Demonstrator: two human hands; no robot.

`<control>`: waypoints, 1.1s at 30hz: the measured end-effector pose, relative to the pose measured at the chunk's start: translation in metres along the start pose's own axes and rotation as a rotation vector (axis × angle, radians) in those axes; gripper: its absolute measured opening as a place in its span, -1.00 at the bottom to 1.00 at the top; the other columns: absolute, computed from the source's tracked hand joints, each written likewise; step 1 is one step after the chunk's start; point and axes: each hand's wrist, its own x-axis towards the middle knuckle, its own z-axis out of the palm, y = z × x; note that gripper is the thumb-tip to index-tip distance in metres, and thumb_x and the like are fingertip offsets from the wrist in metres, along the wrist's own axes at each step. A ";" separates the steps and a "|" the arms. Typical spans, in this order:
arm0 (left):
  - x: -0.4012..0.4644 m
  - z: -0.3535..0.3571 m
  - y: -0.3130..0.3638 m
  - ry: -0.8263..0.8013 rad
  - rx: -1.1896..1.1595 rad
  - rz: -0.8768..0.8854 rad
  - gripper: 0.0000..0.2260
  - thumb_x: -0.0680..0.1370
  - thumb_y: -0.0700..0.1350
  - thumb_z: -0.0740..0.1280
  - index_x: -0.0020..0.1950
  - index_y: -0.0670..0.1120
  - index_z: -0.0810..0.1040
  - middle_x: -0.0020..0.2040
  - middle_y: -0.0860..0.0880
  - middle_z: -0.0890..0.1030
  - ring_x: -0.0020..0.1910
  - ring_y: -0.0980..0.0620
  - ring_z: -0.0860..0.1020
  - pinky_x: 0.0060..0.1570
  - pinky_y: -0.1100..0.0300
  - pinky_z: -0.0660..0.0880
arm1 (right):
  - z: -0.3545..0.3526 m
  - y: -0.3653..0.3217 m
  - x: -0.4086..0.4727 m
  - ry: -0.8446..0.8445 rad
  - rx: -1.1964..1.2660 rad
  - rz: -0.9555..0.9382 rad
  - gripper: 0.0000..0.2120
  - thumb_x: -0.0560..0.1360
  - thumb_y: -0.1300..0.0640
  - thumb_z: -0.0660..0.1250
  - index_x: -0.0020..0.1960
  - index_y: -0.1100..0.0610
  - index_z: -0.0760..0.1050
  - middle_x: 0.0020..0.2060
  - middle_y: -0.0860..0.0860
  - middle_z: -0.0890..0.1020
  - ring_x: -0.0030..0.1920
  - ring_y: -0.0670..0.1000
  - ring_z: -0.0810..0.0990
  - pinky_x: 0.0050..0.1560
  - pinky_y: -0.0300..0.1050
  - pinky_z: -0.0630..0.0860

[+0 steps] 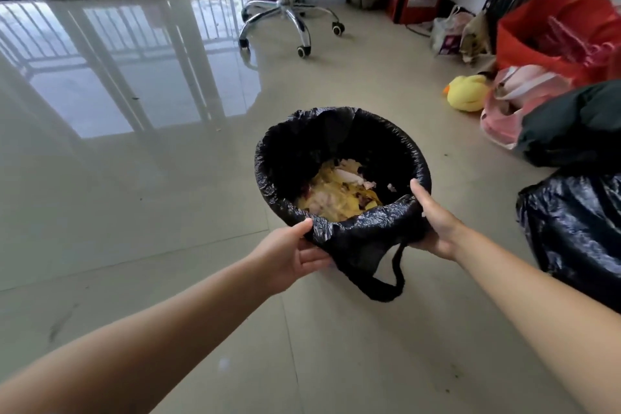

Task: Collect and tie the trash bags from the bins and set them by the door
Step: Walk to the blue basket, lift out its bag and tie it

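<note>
Bag [356, 232] first: black, thin, crinkly plastic, lining a round bin standing on the floor just ahead of me, its edge folded down over the rim. I am reaching in with both bare hands from the near side. My left hand [295, 252] is pinching the folded edge at the near-left of the rim, thumb on top, fingers curled underneath the plastic. My right hand [433, 222] is gripping the near-right of the rim, thumb hooking over into the mouth, fingers wrapping outside; I cannot tell whether they are touching the bin itself. Between my hands a handle loop [386, 282] is dangling down the near wall.

As I judge it, doing this well means peeling the fold up evenly all round, then gathering both loops before lifting, since the film looks likely to tear if dragged from one side.

Inside, yellow peelings and pale scraps [339, 191] are lying low, so the load seems light. To the right, well apart, another glossy black bag [574, 228] is sitting. Farther off, a soft yellow duck toy [467, 92], a red sack [551, 33] and a chrome chair base [289, 13] are standing on shiny beige tiles [134, 178].
</note>
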 end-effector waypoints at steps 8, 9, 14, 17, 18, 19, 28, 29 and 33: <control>-0.004 -0.014 0.022 0.177 -0.005 0.124 -0.78 0.60 -0.18 0.22 0.17 -0.30 0.44 -0.14 -0.23 0.59 -0.50 -0.03 0.62 -0.38 0.11 0.64 | -0.015 -0.024 -0.025 -0.198 -0.376 0.070 -0.72 0.52 0.00 0.30 -0.27 0.14 0.38 -0.59 -0.03 0.38 -0.63 -0.09 0.28 -0.61 -0.32 0.23; -0.007 -0.014 0.023 0.169 0.043 0.102 -0.79 0.60 -0.17 0.24 0.15 -0.29 0.45 -0.14 -0.23 0.59 -0.52 -0.03 0.61 -0.36 0.11 0.64 | -0.014 -0.029 -0.026 -0.131 -0.447 0.006 -0.70 0.54 0.06 0.29 -0.31 0.15 0.35 -0.63 -0.03 0.36 -0.66 -0.09 0.28 -0.61 -0.33 0.22; -0.014 -0.012 0.023 0.054 0.319 -0.116 -0.71 0.63 -0.01 0.17 0.01 -0.21 0.51 -0.38 -0.08 0.68 -0.59 0.09 0.55 -0.48 0.25 0.57 | 0.001 -0.050 -0.026 0.137 -0.479 -0.259 -0.69 0.53 0.14 0.26 -0.37 0.15 0.34 -0.60 0.04 0.41 -0.72 -0.10 0.37 -0.66 -0.37 0.24; -0.016 -0.012 0.028 0.052 0.387 -0.126 -0.71 0.64 -0.01 0.15 0.03 -0.22 0.51 -0.44 -0.04 0.65 -0.60 0.12 0.53 -0.53 0.29 0.52 | 0.001 -0.061 -0.028 0.223 -0.211 -0.375 -0.69 0.56 0.09 0.23 -0.34 0.11 0.34 -0.47 0.06 0.41 -0.69 -0.12 0.39 -0.66 -0.39 0.27; -0.017 -0.012 0.030 0.047 0.416 -0.131 -0.69 0.64 -0.01 0.13 0.00 -0.22 0.53 -0.45 -0.03 0.64 -0.60 0.12 0.53 -0.53 0.30 0.51 | 0.000 -0.064 -0.028 0.260 -0.117 -0.418 -0.68 0.56 0.07 0.23 -0.35 0.10 0.34 -0.46 0.04 0.41 -0.62 -0.10 0.41 -0.63 -0.38 0.32; -0.019 -0.012 0.032 0.037 0.451 -0.138 -0.67 0.65 -0.02 0.12 -0.04 -0.22 0.54 -0.46 -0.03 0.64 -0.60 0.12 0.53 -0.53 0.30 0.51 | -0.001 -0.066 -0.028 0.294 -0.051 -0.462 -0.68 0.56 0.04 0.23 -0.36 0.07 0.34 -0.44 0.03 0.42 -0.52 -0.05 0.43 -0.55 -0.33 0.39; -0.030 0.007 0.053 -0.057 0.640 0.105 -0.61 0.66 -0.08 0.05 -0.13 -0.23 0.59 -0.32 -0.09 0.69 -0.40 0.05 0.64 -0.22 0.20 0.61 | 0.039 -0.052 -0.035 0.078 -0.258 -0.753 -0.87 0.48 0.01 0.27 -0.14 0.07 0.45 -0.14 0.02 0.59 -0.05 0.04 0.58 0.17 0.17 0.53; -0.031 0.012 0.052 -0.069 0.659 0.164 -0.61 0.66 -0.08 0.07 -0.12 -0.22 0.60 -0.26 -0.10 0.70 -0.34 0.05 0.65 -0.17 0.19 0.61 | 0.047 -0.049 -0.041 0.001 -0.316 -0.759 -0.87 0.49 0.01 0.27 -0.04 0.06 0.47 -0.06 0.00 0.62 0.04 0.02 0.59 0.21 0.14 0.52; -0.034 0.025 0.045 -0.092 0.704 0.303 -0.69 0.65 -0.08 0.12 -0.08 -0.17 0.60 -0.15 -0.09 0.68 -0.19 0.04 0.64 -0.03 0.18 0.61 | 0.068 -0.041 -0.062 -0.242 -0.582 -0.708 -0.52 0.43 -0.14 0.38 0.17 0.11 0.32 0.05 0.03 0.61 0.08 -0.07 0.60 0.15 -0.05 0.54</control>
